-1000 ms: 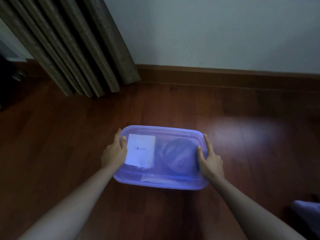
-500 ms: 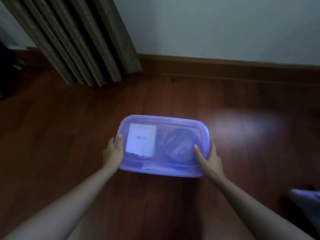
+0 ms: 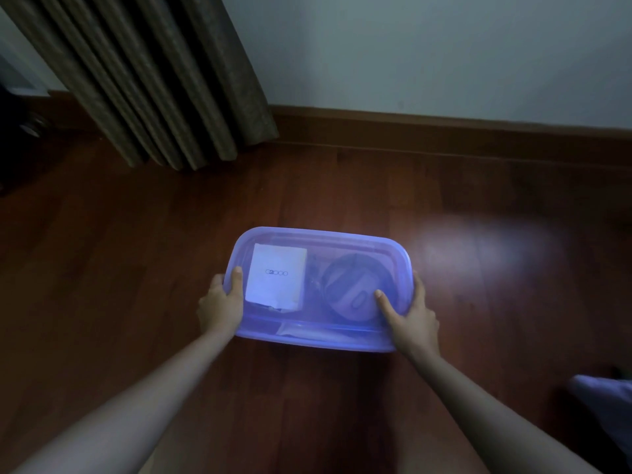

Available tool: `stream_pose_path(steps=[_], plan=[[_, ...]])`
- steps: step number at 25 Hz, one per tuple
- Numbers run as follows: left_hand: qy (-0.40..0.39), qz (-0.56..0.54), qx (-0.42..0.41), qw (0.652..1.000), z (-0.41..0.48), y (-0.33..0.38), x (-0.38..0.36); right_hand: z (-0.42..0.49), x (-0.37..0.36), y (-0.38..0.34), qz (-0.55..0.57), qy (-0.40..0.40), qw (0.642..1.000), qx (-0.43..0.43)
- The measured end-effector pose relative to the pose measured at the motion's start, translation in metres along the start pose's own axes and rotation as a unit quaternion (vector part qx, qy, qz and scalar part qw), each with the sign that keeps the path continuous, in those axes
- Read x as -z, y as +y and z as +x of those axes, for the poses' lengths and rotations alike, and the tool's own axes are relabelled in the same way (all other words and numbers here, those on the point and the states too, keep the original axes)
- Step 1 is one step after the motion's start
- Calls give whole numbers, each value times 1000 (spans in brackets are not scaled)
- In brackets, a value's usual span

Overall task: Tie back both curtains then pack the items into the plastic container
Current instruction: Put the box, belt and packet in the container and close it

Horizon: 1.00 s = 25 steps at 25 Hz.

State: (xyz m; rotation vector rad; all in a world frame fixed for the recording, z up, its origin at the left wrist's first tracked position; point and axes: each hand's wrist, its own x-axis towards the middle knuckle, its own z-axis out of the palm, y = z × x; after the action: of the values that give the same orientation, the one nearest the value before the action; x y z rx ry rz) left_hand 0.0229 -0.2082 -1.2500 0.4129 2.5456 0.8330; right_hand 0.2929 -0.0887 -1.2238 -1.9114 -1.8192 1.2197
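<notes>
As the head view looks down: a dim room, with the plastic container point(image 3: 318, 233) on the wooden floor point(image 3: 136, 268), middle of the picture, lid on.
Contents: a white booklet point(image 3: 276, 275) at the left and a dark round item point(image 3: 352, 289) at the right, seen through the lid.
Left hand point(image 3: 220, 306): grips the left end, thumb flat on the lid, the other fingers curled under the rim and hidden.
Right hand point(image 3: 412, 314): grips the right end, thumb pressed on the lid, fingers curled close together round the rim.
Far edge: skirting board point(image 3: 444, 135) and wall point(image 3: 410, 46), well apart from the container.
Far left: curtain point(image 3: 164, 80), its hem at the floor.
Near right: a pale purple object point(image 3: 605, 395) at the picture's edge.
Open room: bare floor on every side of the container.
Change: a second ago the fingers lay stretched along the lid's edges, and both hands have since slid nearer and closed; the container has stayed where it was.
</notes>
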Motion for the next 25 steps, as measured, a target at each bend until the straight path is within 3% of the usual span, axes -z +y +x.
stream_pose_path(steps=[4, 11, 18, 25], plan=[[-31, -112, 17, 993, -8, -9, 2, 0, 1, 0, 11, -3, 1000, -7], [-18, -92, -29, 995, -1, 5, 23, 6, 4, -19, 31, 4, 999, 7], [7, -65, -22, 998, 22, 33, 133, -21, 4, -127, 14, -23, 997, 77], [53, -68, -5, 996, 129, -31, 225, -43, -118, -229, 2, -33, 990, 135]])
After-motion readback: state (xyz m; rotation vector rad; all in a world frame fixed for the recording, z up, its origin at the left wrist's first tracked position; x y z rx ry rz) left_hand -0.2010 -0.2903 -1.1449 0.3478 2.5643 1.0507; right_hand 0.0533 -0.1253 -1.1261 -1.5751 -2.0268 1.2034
